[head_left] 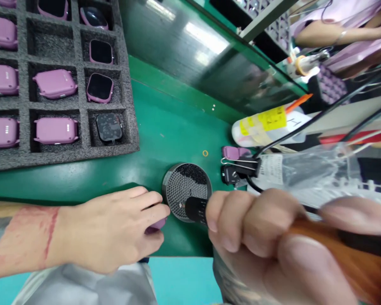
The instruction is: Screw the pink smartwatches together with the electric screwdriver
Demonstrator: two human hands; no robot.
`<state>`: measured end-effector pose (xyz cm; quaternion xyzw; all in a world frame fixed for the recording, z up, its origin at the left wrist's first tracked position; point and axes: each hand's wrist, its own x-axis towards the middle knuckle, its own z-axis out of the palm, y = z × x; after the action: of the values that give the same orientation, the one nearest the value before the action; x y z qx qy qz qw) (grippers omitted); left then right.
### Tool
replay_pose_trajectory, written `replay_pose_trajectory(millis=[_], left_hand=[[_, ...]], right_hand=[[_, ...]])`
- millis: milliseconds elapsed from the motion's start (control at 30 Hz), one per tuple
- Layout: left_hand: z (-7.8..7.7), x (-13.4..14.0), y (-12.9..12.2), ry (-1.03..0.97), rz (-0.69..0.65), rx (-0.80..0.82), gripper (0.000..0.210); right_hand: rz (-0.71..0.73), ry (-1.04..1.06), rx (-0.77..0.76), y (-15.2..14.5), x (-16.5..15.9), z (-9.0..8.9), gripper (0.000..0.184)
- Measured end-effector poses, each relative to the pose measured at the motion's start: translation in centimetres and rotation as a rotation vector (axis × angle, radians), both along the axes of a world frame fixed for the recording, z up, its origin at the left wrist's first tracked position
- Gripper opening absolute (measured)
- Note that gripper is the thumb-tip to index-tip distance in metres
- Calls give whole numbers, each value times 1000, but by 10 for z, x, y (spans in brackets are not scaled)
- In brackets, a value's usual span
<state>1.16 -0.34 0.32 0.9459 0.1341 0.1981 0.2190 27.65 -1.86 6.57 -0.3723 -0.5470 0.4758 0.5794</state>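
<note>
Screwdriver (197,209) inside the curled right grip (262,237)

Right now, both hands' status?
Left hand holding small purple piece. Fingers mostly hide it. Right hand gripping orange-black cylindrical tool, nose over round grey perforated tray.

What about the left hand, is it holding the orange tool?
No, the right hand grips the orange tool; the left hand holds something purple.

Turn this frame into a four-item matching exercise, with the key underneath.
1. orange-and-black tool
2. purple piece
3. small yellowish ring
4. foam tray

A. lying on the green tabletop
B. grey, divided into compartments
C. gripped in the right hand
D. between the fingers and thumb of the left hand

Right pairs: 1-C, 2-D, 3-A, 4-B
</note>
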Motion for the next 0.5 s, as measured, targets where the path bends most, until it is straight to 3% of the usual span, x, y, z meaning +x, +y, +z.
replay_pose_trajectory(millis=[100,200,333,500], left_hand=[[4,-4,3,-31,-59,-10,11],[6,-5,1,-64,10,-7,2],[2,-1,-4,-55,137,30,12],[-4,2,-7,-31,151,97,16]], right_hand=[[88,4,-5,7,1,-5,21],[117,21,32,9,-2,-11,24],[117,-1,77,12,-6,-15,27],[100,-29,80,7,-6,-8,24]])
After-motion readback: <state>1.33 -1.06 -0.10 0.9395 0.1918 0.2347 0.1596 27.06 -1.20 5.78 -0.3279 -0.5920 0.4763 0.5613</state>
